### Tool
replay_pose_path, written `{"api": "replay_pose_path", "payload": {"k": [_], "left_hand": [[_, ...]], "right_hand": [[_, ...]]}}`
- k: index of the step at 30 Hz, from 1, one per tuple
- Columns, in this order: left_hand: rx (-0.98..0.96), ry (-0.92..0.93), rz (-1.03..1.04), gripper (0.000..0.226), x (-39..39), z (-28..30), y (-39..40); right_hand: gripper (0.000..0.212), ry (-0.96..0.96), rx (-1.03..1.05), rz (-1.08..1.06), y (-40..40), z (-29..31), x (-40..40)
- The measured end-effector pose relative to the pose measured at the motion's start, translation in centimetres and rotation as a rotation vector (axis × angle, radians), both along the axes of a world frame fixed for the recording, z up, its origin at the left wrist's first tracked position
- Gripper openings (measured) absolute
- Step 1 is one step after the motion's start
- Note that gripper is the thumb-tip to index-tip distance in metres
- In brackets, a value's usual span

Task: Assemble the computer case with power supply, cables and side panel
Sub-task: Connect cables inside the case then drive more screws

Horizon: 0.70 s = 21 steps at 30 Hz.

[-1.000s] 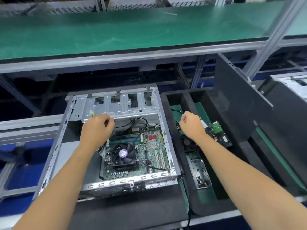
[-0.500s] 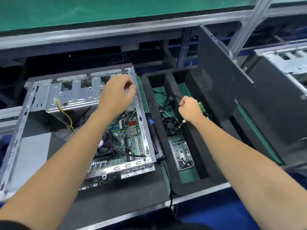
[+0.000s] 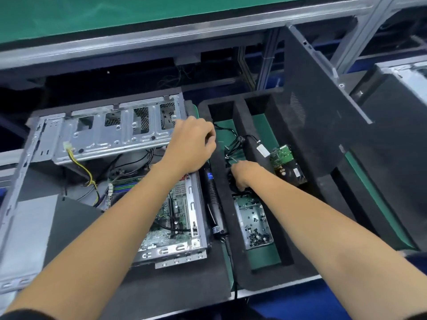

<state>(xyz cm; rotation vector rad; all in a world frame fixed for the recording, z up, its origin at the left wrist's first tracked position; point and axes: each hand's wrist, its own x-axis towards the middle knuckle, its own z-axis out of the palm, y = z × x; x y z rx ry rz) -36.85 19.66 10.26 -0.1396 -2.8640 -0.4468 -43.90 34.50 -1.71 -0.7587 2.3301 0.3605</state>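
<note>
hands | left hand (image 3: 191,144): fingers curled, empty, above case (image 3: 104,137) | right hand (image 3: 242,175): grips black cables (image 3: 231,144)

Two bare forearms reach forward, hands apart.
Left hand (image 3: 193,144) fingers curled; right hand (image 3: 243,175) points downward, apparently gripping something.

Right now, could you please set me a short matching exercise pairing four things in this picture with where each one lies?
Things:
1. yellow and black cable
2. screw tray
3. side panel
4. electric screwdriver

Places:
A. leaning upright at the right of the foam tray
B. lying between the case and the foam tray
C. hanging from the drive cage inside the case
D. in the foam tray's near compartment

Pairs: 1-C, 2-D, 3-A, 4-B
</note>
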Motion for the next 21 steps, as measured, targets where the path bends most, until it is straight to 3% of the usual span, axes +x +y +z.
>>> {"api": "replay_pose_path", "payload": {"k": [2, 5, 9, 15, 21], "left_hand": [[-0.015, 0.0, 0.007, 0.015, -0.1, -0.1, 0.0], [-0.009, -0.008, 0.016, 0.015, -0.1, -0.3, -0.1], [-0.002, -0.01, 0.016, 0.015, -0.1, -0.4, -0.1], [0.009, -0.018, 0.013, 0.015, -0.2, -0.3, -0.3], [0.029, -0.006, 0.009, 0.015, -0.2, -0.3, -0.2]], "right_hand": [[0.078, 0.018, 0.079, 0.0, -0.6, -1.6, -0.1], [0.1, 0.108, 0.09, -0.016, -0.8, -2.9, 0.3], [0.092, 0.213, 0.035, -0.014, -0.2, -3.7, 0.6], [0.097, 0.209, 0.081, 0.01, -0.3, -3.2, 0.4], [0.093, 0.26, -0.058, -0.024, 0.3, 0.8, -0.2]]}}
